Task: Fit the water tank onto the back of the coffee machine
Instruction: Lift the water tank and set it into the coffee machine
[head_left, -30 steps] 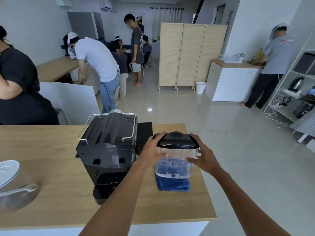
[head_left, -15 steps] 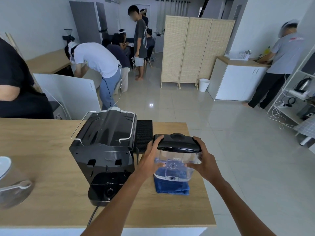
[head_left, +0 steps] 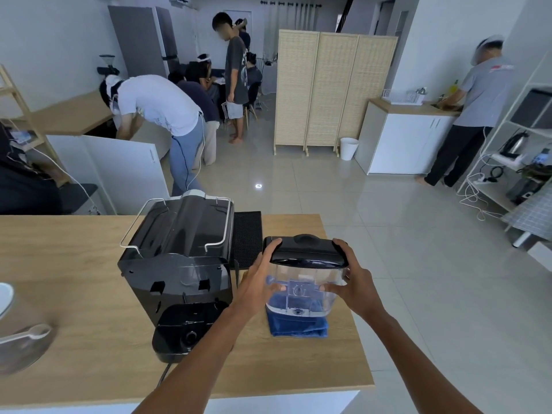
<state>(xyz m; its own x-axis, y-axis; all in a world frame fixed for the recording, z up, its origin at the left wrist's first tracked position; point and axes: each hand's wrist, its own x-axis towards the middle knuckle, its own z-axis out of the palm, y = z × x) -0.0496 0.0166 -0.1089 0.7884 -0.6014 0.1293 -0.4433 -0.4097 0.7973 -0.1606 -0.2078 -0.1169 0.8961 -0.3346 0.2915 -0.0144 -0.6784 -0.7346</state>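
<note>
Fingers (head_left: pixel 272 245) of the left hand (head_left: pixel 258 282) curl over one end of the black lid while the thumb presses the clear wall below; the right hand (head_left: pixel 355 282) mirrors that hold on the far side, so both hands are closed around the water tank (head_left: pixel 304 282). The tank sits just above or on a folded blue cloth (head_left: pixel 298 327) near the right end of the wooden counter (head_left: pixel 74 279); whether it has left the cloth cannot be told. It stands upright, just beside the coffee machine (head_left: pixel 179 264), whose rear face with its cut-out slots and round base socket is turned toward the wearer.

The tank appears empty or nearly so, so it should feel light, a rigid shell of thin transparent plastic that would flex little but could crack if knocked against the machine. Its smooth walls look slippery, and the lid seems a separate piece that might lift off; a hold on the body under the lid's rim, one palm per side as here, looks the safest. The valve at the bottom probably has to meet the socket squarely, which calls for keeping the tank level. A black ribbed mat (head_left: pixel 247 237) lies behind, between machine and tank.
</note>
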